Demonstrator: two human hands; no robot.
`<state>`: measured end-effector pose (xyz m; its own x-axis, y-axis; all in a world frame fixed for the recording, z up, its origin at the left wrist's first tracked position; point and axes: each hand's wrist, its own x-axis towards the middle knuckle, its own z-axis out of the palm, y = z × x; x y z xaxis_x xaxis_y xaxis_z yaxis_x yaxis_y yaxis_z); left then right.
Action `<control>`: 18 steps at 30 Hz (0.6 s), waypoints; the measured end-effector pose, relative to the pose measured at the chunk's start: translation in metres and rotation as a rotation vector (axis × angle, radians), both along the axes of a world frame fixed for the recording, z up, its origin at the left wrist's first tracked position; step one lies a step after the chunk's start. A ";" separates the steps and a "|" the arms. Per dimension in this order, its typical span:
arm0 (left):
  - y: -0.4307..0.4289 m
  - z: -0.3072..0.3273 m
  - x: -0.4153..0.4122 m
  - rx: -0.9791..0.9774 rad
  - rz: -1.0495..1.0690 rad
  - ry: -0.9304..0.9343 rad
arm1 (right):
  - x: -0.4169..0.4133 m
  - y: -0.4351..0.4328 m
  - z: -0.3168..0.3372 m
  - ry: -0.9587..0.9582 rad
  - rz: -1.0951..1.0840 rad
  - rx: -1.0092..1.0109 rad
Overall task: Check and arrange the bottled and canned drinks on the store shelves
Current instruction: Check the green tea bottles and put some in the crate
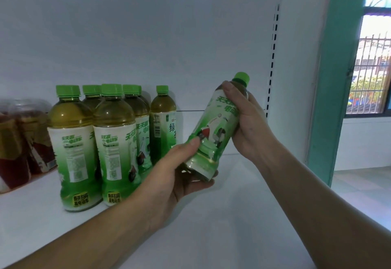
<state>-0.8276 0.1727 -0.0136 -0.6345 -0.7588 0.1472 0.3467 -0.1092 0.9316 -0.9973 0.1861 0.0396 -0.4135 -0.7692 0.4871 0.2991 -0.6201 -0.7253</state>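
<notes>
On the white shelf, reddish drink bottles and upright green tea bottles are seen left of the fingers. The held green tea bottle is gripped at its base by the left hand and clasped at its shoulder by the right hand. Its long axis is tilted, with the cap pointing up and right.

Bright daylight from windows; soft shadows on shelf; edges bent, slightly soft.

- The front-left bottle and its neighbour read "天天赢 电动车"; a yellow badge low on each read "揭开扫码 赢电动车".
- The rear bottle showed "绿" and a barcode.
- The held bottle bore "天天赢", partly covered.
</notes>
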 end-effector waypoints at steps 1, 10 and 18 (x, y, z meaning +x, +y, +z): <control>0.001 0.003 0.002 0.073 -0.039 0.030 | -0.001 0.000 0.000 0.024 0.049 0.005; -0.003 0.003 0.004 0.038 -0.013 0.023 | 0.001 0.002 -0.002 0.125 -0.004 0.049; 0.005 0.011 0.008 0.219 -0.226 0.062 | 0.002 0.001 -0.003 0.087 0.206 0.069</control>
